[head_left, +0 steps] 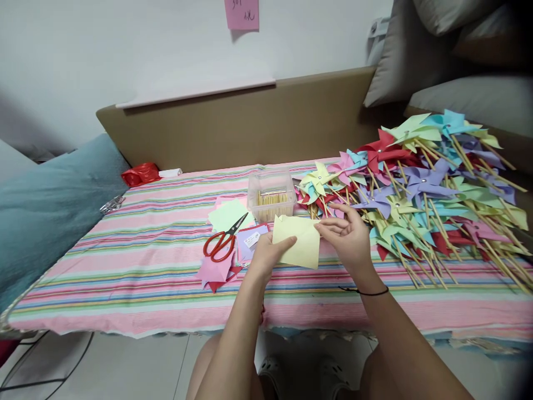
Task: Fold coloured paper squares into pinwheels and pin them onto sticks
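A pale yellow paper square (306,247) is held up over the striped cloth. My left hand (268,253) grips its left side, thumb lying on top. At the paper's upper right corner, my right hand (347,236) has thumb and index finger pinched together on the edge. Left of the paper lie red-handled scissors (220,244), partly over a pale green paper stack (228,215) and purple sheets (245,253). A clear plastic box (271,191) holding thin wooden sticks stands just behind the paper.
Many colourful paper pinwheels (425,180) on sticks are heaped at the right. Pink and red paper pieces (214,270) lie near the scissors. At the back left are a red bundle (140,174), a white item (170,173) and a clear packet (112,205) beside a blue cushion (62,194).
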{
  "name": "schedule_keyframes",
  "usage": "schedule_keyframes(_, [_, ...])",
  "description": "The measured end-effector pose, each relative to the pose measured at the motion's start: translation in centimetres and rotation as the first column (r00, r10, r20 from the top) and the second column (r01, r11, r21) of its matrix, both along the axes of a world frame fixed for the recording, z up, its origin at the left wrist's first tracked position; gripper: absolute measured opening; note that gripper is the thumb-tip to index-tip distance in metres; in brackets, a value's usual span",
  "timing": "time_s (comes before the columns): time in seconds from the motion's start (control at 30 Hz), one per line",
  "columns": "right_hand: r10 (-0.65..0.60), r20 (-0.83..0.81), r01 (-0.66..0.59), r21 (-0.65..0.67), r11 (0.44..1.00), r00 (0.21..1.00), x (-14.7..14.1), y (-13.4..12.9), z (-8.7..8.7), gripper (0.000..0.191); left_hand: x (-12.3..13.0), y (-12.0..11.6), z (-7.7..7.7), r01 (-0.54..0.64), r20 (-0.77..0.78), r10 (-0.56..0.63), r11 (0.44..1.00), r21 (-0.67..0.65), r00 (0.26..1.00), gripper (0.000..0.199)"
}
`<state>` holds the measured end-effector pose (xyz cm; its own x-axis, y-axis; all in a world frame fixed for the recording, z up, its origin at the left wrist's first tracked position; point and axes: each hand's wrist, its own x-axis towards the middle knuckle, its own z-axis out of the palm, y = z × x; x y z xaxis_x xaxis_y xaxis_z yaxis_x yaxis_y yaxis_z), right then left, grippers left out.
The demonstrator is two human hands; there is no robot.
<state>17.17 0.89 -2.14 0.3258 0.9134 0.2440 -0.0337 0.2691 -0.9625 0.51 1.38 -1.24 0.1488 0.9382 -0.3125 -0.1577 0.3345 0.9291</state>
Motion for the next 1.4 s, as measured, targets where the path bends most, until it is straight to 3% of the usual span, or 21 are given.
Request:
schedule_keyframes(0.23, [-0.014, 0.052, 0.013, 0.02, 1.0, 0.999, 0.06, -0.17, 0.17, 0.048, -0.33, 0.15, 0.08, -0.031, -0.042, 0.03, 0.999, -0.012, 0.999, 0.025])
schedule_keyframes(0.37, [-0.077, 0.183, 0.054, 0.125, 0.991, 0.98, -0.12, -0.23, 0.11, 0.038, -0.44, 0.14, 0.05, -0.061, -0.084, 0.063, 0.998, 0.017, 0.995, 0.027])
schedule_keyframes(0.47, [-0.057, 0.223, 0.022, 0.158, 0.987, 0.973, -0.24, -0.28, 0.06, 0.031, -0.44, 0.19, -0.1, -0.07, -0.117, 0.073, 0.997, 0.029, 0.99, 0.027])
schedule_keyframes(0.73, [0.017, 0.106, -0.029, 0.115, 0.993, 0.994, -0.01, -0.08, -0.3, 0.039, -0.44, 0.29, -0.36, -0.036, -0.058, 0.037, 0.999, 0.018, 0.998, 0.028])
schedule_keyframes(1.13, [-0.042, 0.176, 0.026, 0.095, 0.995, 0.984, -0.16, -0.39, 0.17, 0.038, -0.46, 0.0, 0.07, -0.013, -0.035, 0.015, 0.999, 0.036, 0.999, 0.028])
schedule_keyframes(1.4, [-0.003, -0.062, 0.004, 0.015, 1.0, 0.998, -0.03, -0.3, 0.39, 0.045, -0.53, -0.07, 0.16, -0.011, -0.039, 0.012, 0.999, 0.04, 0.999, 0.031])
